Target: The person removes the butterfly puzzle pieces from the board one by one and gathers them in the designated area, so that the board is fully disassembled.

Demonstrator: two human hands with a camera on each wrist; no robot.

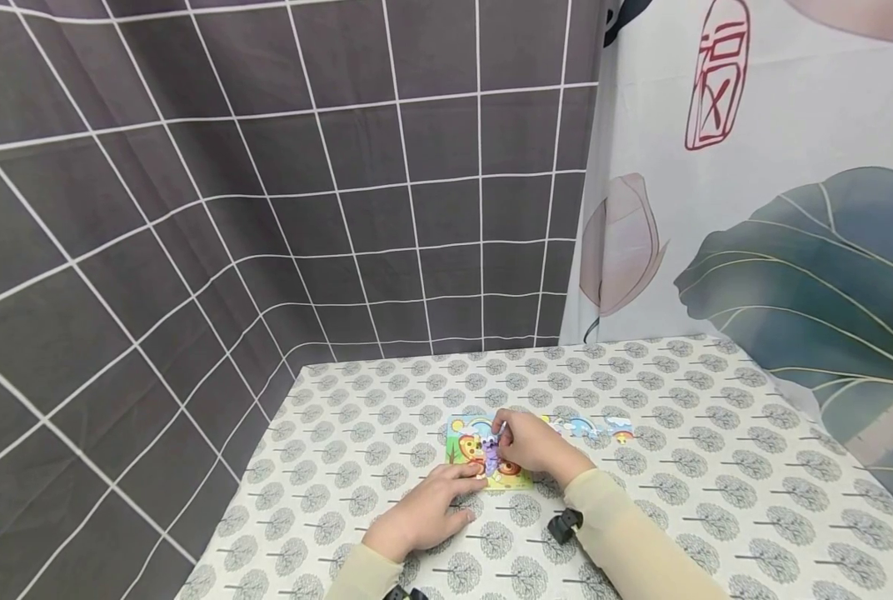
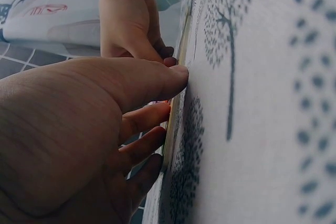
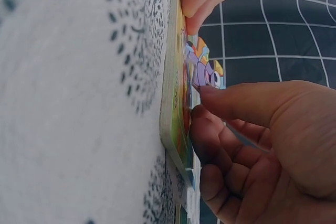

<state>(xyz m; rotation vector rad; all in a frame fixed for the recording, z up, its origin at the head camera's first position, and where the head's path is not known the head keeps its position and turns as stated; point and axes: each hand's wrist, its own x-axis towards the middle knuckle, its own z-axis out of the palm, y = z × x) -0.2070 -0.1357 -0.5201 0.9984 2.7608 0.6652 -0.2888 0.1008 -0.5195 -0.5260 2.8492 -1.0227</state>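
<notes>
A bright picture board [image 1: 457, 454] lies flat on the table, printed with a rainbow and red and yellow shapes. Over its middle my right hand [image 1: 532, 443] pinches a thin purple cartoon cut-out [image 3: 200, 69] between thumb and fingers. In the right wrist view the cut-out is tilted up off the board; whether its lower edge touches the board is hidden. A pale bluish sliver [image 3: 245, 137] shows behind that thumb, its kind unclear. My left hand [image 1: 433, 507] rests its outstretched fingertips on the board's near left part, with the thumb apart from them.
Right of the board lie flat pieces with a blue sky print [image 1: 583, 427], partly behind the right hand. A tree-patterned cloth [image 1: 356, 500] covers the table. A dark grid curtain [image 1: 446, 208] hangs behind and left, a pale printed curtain [image 1: 656, 100] at right.
</notes>
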